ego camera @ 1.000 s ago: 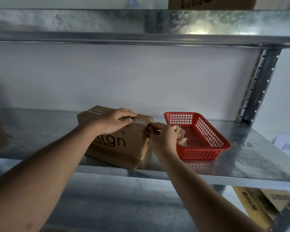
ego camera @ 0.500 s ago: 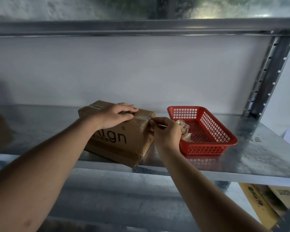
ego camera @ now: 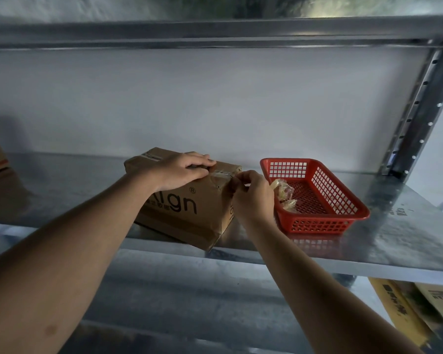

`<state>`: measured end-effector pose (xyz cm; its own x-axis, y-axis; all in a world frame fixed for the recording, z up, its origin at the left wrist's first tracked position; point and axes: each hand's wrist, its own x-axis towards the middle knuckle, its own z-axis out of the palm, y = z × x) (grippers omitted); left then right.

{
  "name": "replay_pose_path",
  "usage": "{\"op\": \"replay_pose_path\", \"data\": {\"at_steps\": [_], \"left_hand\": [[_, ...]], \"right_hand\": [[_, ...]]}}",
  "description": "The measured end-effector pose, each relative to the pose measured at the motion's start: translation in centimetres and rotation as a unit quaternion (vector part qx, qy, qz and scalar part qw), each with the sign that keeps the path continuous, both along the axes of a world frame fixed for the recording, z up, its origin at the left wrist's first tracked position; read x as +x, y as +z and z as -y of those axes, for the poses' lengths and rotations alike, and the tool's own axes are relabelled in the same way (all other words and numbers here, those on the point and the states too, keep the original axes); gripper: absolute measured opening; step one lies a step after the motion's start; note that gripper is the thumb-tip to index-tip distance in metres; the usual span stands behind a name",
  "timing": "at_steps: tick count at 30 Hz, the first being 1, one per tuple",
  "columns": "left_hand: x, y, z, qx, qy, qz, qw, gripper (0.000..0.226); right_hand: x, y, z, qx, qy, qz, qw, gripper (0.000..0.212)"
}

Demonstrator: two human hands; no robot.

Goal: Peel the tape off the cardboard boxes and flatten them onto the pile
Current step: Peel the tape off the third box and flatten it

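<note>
Picking at the tape end on a sealed box, up on the steel shelf.

The left hand (ego camera: pixel 182 169) lies curled over the top of the cardboard box (ego camera: pixel 189 200), pressing it down on the metal shelf (ego camera: pixel 394 226). At the box's right top corner the right hand (ego camera: pixel 251 192) pinches the clear tape (ego camera: pixel 221 175). This looks like the start of the peel; next it wants a steady pull along the seam. The red basket (ego camera: pixel 343 200) just beside holds balled-up tape scraps (ego camera: pixel 283 191).
</note>
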<state>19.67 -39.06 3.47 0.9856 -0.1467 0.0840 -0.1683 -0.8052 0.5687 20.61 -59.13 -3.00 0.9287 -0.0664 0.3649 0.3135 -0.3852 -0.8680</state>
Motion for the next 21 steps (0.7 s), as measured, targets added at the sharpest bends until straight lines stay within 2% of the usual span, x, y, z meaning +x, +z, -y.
{"op": "replay_pose_path", "data": {"at_steps": [3,7,10,12,17,21], "left_hand": [[0.0,-0.4,0.1,0.026,0.005,0.02,0.999,0.041],[0.0,-0.7,0.1,0.042,0.011,0.032,0.999,0.04],[0.0,-0.7,0.1,0.043,0.018,0.039,0.998,0.039],[0.1,-0.5,0.1,0.039,0.017,0.031,0.999,0.039],[0.1,0.9,-1.0,0.088,0.028,0.006,0.996,0.039],[-0.1,2.4,-3.3,0.151,0.033,0.003,0.988,0.036]], "right_hand": [[-0.4,0.3,0.6,-0.006,0.008,0.046,0.999,0.012],[-1.2,1.3,0.8,-0.047,0.02,0.089,0.995,0.018],[-1.8,2.2,0.6,-0.051,0.052,0.067,0.995,0.037],[-1.8,2.7,0.5,-0.064,0.064,0.052,0.995,0.04],[-0.1,3.3,0.5,-0.122,0.048,0.083,0.988,0.026],[1.4,3.6,-0.3,-0.228,-0.06,0.093,0.967,0.016]]}}
